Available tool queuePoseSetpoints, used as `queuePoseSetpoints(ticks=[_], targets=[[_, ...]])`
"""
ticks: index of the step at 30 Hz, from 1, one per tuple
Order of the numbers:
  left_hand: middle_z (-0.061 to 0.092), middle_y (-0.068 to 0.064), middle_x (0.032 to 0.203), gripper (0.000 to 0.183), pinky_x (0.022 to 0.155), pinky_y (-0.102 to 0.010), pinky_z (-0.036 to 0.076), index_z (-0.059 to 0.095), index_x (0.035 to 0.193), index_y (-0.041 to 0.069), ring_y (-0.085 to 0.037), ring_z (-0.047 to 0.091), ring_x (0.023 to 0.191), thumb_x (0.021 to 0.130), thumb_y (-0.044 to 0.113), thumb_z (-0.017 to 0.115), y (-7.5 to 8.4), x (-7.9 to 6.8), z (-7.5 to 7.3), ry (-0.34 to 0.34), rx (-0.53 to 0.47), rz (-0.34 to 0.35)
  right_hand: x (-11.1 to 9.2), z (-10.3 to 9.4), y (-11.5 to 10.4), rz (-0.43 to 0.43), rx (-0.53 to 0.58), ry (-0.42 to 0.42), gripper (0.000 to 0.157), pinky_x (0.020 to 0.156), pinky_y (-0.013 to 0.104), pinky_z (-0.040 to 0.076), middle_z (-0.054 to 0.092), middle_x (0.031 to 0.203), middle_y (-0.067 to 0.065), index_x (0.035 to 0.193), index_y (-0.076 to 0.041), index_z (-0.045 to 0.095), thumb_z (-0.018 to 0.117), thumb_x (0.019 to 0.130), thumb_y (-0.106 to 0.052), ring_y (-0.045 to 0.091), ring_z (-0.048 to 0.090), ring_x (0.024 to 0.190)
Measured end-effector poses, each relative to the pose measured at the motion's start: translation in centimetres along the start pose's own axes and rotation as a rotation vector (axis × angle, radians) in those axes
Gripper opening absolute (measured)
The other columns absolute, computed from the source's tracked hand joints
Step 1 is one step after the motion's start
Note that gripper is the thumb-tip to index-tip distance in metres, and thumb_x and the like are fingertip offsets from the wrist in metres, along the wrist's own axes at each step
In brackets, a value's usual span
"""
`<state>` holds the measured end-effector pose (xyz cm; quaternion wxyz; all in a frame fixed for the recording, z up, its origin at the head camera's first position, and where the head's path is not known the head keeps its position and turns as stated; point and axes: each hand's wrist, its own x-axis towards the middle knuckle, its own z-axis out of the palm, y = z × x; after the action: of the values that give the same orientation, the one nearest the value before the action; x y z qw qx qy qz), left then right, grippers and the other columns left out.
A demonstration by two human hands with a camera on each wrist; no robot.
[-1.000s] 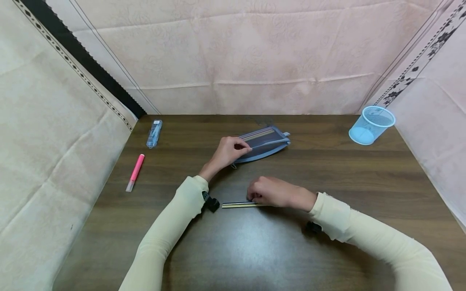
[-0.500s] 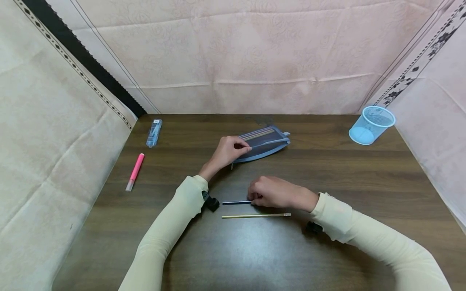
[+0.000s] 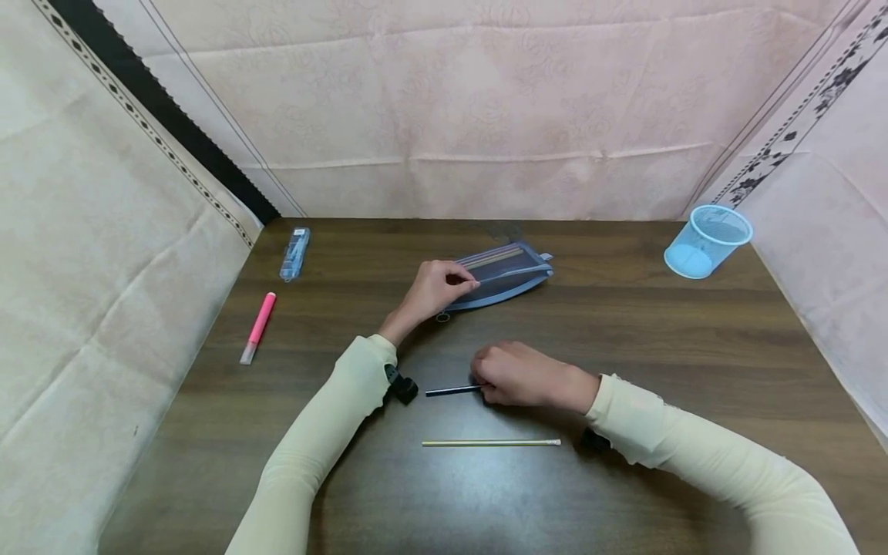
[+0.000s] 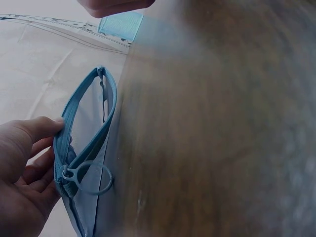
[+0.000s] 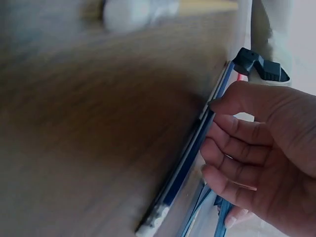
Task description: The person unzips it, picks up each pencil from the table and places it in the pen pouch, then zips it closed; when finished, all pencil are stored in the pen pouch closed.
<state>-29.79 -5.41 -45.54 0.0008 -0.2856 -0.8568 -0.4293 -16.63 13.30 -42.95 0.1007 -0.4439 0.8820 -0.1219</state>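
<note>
My left hand (image 3: 435, 291) pinches the edge of a blue zippered mesh pencil pouch (image 3: 496, 287), which lies toward the back of the table. In the left wrist view the pouch mouth gapes, and a ring-shaped zipper pull (image 4: 94, 177) hangs at its near end. Several light-coloured pencils show through the mesh. My right hand (image 3: 529, 375) pinches a dark blue pencil (image 5: 185, 160) near its middle, low over the table, its white eraser end visible in the right wrist view. In front of that hand a yellow pencil (image 3: 491, 443) lies crosswise on the tabletop.
A pink marker (image 3: 260, 324) and a light blue packet (image 3: 294, 253) lie on the left of the wooden table (image 3: 361, 493). At the back right corner stands a light blue mesh cup (image 3: 708, 243). Cloth hangs behind and along both sides.
The yellow pencil has come away from beside the dark blue one and rolled toward me. My right hand has shifted slightly, tilting the dark blue pencil. The left hand stays put.
</note>
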Motion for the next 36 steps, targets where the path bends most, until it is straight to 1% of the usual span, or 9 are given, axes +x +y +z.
queuePoseSetpoints(ticks=[5,11,15,18,22,26,28,31,36], targets=[[0.076,-0.001,0.096,0.013,0.073,-0.028,0.055,0.08,0.098,0.015,-0.012,0.064,0.081,0.094,0.025,0.073,0.0,0.0,0.0,0.0,-0.001,-0.003,-0.1,-0.3,0.3,0.005,0.049,0.0,0.014,0.058,0.022,0.041,0.054,0.076,-0.01,0.078,-0.02,0.061,0.071,0.086,-0.016,0.004,0.048,0.066],[0.076,-0.002,0.095,0.013,0.073,-0.027,0.055,0.08,0.098,0.014,-0.012,0.065,0.08,0.094,0.025,0.073,0.0,0.1,0.0,0.002,0.008,-0.003,-0.2,-1.5,0.9,0.002,0.28,0.004,0.004,0.06,0.018,0.044,0.059,0.079,-0.01,0.094,-0.014,0.068,0.067,0.09,-0.012,0.0,0.052,0.068],[0.077,-0.002,0.094,0.013,0.072,-0.027,0.055,0.08,0.098,0.015,-0.011,0.066,0.08,0.094,0.025,0.073,0.0,0.2,-0.1,0.004,0.005,0.005,-0.2,-2.5,1.4,-0.04,0.361,0.114,0.013,0.065,0.019,0.051,0.066,0.083,-0.007,0.1,-0.007,0.073,0.066,0.09,-0.007,-0.001,0.056,0.072],[0.077,-0.001,0.093,0.014,0.072,-0.026,0.054,0.081,0.097,0.015,-0.011,0.066,0.08,0.094,0.025,0.073,0.0,0.3,-0.1,0.005,-0.007,0.008,-0.3,-3.1,2.0,-0.03,0.413,0.219,0.012,0.071,0.022,0.056,0.072,0.087,-0.002,0.099,-0.005,0.075,0.068,0.089,-0.004,0.002,0.063,0.077],[0.076,-0.002,0.092,0.014,0.071,-0.026,0.053,0.08,0.096,0.012,-0.012,0.065,0.079,0.094,0.023,0.073,-0.1,0.3,-0.1,0.007,-0.007,0.016,-0.3,-3.6,2.7,0.064,0.618,0.293,0.006,0.073,0.031,0.06,0.075,0.088,0.005,0.097,-0.003,0.073,0.069,0.093,-0.005,0.018,0.072,0.078],[0.076,-0.003,0.093,0.013,0.072,-0.026,0.053,0.08,0.096,0.012,-0.013,0.064,0.08,0.093,0.023,0.073,-0.1,0.3,-0.1,0.009,0.005,0.011,-0.3,-3.8,3.2,0.199,0.947,0.366,0.012,0.079,0.049,0.06,0.076,0.09,0.015,0.101,0.006,0.069,0.067,0.096,-0.005,0.034,0.075,0.082],[0.076,-0.002,0.095,0.014,0.074,-0.027,0.054,0.08,0.098,0.012,-0.013,0.064,0.081,0.094,0.023,0.073,-0.1,0.3,-0.1,0.003,0.008,0.005,-0.3,-3.8,3.4,0.268,1.1,0.413,0.017,0.085,0.054,0.057,0.076,0.093,0.017,0.105,0.01,0.066,0.066,0.097,-0.005,0.035,0.076,0.087],[0.076,-0.002,0.095,0.014,0.074,-0.028,0.055,0.08,0.098,0.012,-0.014,0.064,0.082,0.094,0.024,0.073,-0.1,0.3,-0.1,-0.005,0.008,0.0,-0.4,-3.7,3.7,0.379,1.292,0.463,0.028,0.091,0.052,0.055,0.077,0.095,0.015,0.115,0.016,0.061,0.065,0.098,-0.006,0.032,0.076,0.092],[0.076,-0.002,0.096,0.014,0.076,-0.029,0.055,0.08,0.099,0.012,-0.014,0.064,0.082,0.094,0.023,0.074,-0.1,0.2,0.0,-0.007,0.015,-0.002,-0.4,-3.2,4.4,0.545,1.547,0.458,0.045,0.099,0.042,0.052,0.078,0.1,0.01,0.136,0.016,0.05,0.062,0.1,-0.008,0.022,0.076,0.098]])
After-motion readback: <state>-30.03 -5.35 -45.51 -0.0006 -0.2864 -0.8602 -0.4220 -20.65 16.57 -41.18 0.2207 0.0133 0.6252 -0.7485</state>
